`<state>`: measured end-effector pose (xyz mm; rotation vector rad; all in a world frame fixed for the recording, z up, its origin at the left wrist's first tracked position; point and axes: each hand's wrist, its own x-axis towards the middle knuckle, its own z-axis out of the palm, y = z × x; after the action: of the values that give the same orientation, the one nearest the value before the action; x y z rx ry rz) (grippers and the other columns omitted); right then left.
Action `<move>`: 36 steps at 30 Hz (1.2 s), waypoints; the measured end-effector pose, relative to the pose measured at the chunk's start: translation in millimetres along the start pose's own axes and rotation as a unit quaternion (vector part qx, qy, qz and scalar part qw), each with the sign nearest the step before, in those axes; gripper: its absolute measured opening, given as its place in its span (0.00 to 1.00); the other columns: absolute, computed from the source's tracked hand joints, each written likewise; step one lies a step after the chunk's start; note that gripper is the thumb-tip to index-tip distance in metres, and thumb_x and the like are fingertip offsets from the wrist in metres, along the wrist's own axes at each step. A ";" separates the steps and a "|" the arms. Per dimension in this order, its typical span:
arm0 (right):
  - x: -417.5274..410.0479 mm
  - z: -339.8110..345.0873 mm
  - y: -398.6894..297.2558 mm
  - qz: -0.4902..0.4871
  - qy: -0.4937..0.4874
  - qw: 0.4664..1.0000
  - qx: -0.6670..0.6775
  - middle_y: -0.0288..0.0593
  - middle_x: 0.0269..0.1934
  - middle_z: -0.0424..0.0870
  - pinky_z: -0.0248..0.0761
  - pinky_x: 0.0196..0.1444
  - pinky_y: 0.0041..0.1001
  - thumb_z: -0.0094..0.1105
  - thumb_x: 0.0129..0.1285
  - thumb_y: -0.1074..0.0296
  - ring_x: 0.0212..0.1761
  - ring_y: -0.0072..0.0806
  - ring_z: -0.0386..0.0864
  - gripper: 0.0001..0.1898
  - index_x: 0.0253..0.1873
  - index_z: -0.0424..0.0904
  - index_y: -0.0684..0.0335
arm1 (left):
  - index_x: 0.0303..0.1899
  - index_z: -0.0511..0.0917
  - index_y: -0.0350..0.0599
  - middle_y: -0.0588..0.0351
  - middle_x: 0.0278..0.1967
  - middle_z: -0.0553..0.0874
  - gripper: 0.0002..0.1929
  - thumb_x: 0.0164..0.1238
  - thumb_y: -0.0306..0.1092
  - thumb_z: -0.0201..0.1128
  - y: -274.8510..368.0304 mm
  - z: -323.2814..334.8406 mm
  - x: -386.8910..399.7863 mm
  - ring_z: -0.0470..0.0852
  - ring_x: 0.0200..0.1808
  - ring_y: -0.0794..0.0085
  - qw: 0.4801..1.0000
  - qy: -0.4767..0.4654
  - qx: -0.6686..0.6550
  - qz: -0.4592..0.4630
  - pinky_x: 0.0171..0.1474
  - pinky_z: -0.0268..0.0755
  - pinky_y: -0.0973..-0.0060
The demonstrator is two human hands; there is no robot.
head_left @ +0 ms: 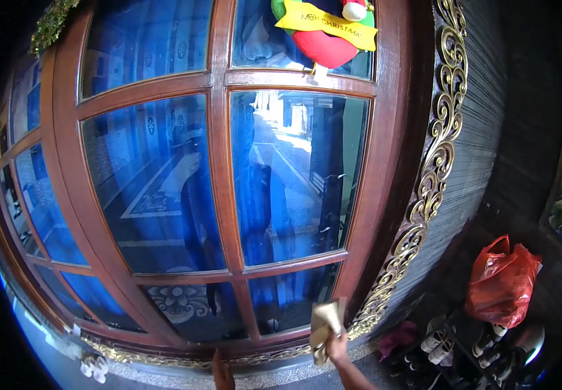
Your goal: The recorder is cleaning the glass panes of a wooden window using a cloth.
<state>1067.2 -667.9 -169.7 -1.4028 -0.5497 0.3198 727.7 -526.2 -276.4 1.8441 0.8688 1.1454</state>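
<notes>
A tall window with reddish-brown wooden frames point(221, 180) and several glass panes stands before me, with blue curtains behind the glass. My right hand point(337, 347) grips a crumpled tan cloth or paper point(324, 326), held up near the lower right pane point(290, 302). At the bottom middle, my left hand point(223, 373) is raised by the bottom rail of the frame, with nothing seen in it; its fingers look extended. The cloth or paper overlaps the frame in view; whether it touches cannot be told.
Gold scrollwork trim point(444, 126) borders the window. A Christmas decoration point(327, 36) hangs on the upper right pane. At the right, a red plastic bag point(502, 287) sits above shoes point(439, 346) on a dark rack. A small white object point(94, 369) lies at lower left.
</notes>
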 end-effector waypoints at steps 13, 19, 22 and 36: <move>137.4 43.1 -243.0 -0.422 0.091 0.882 -0.192 0.64 0.79 0.47 0.31 0.81 0.48 0.48 0.51 0.84 0.82 0.57 0.40 0.45 0.79 0.48 0.69 | 0.71 0.63 0.37 0.41 0.72 0.67 0.23 0.80 0.30 0.43 184.9 -29.1 56.3 0.67 0.72 0.52 0.993 0.047 0.067 0.087 0.72 0.58 0.60; 142.5 57.0 -223.3 -0.417 0.091 0.885 -0.185 0.63 0.79 0.46 0.25 0.80 0.53 0.50 0.48 0.82 0.82 0.62 0.37 0.48 0.79 0.49 0.68 | 0.71 0.65 0.36 0.43 0.71 0.70 0.22 0.81 0.32 0.42 201.8 -36.0 31.6 0.70 0.70 0.54 0.996 0.084 0.011 0.016 0.70 0.61 0.63; 167.7 50.5 -261.4 -0.454 0.097 0.865 -0.191 0.62 0.80 0.46 0.23 0.79 0.55 0.47 0.46 0.79 0.82 0.61 0.36 0.48 0.79 0.50 0.66 | 0.71 0.64 0.35 0.43 0.69 0.71 0.23 0.81 0.32 0.42 203.9 -39.7 27.8 0.71 0.70 0.57 0.991 0.126 -0.038 0.016 0.70 0.61 0.64; 157.8 57.3 -253.8 -0.515 -0.134 0.780 -0.330 0.53 0.78 0.57 0.38 0.79 0.56 0.56 0.41 0.83 0.81 0.55 0.48 0.48 0.76 0.61 0.62 | 0.66 0.71 0.35 0.44 0.64 0.76 0.19 0.81 0.30 0.44 190.6 4.1 19.8 0.74 0.67 0.61 0.982 0.184 -0.042 -0.016 0.67 0.66 0.68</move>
<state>1140.7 -576.5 111.1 -1.4828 -1.6874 -0.6443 766.1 -598.2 -103.0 1.5693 1.0330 1.5074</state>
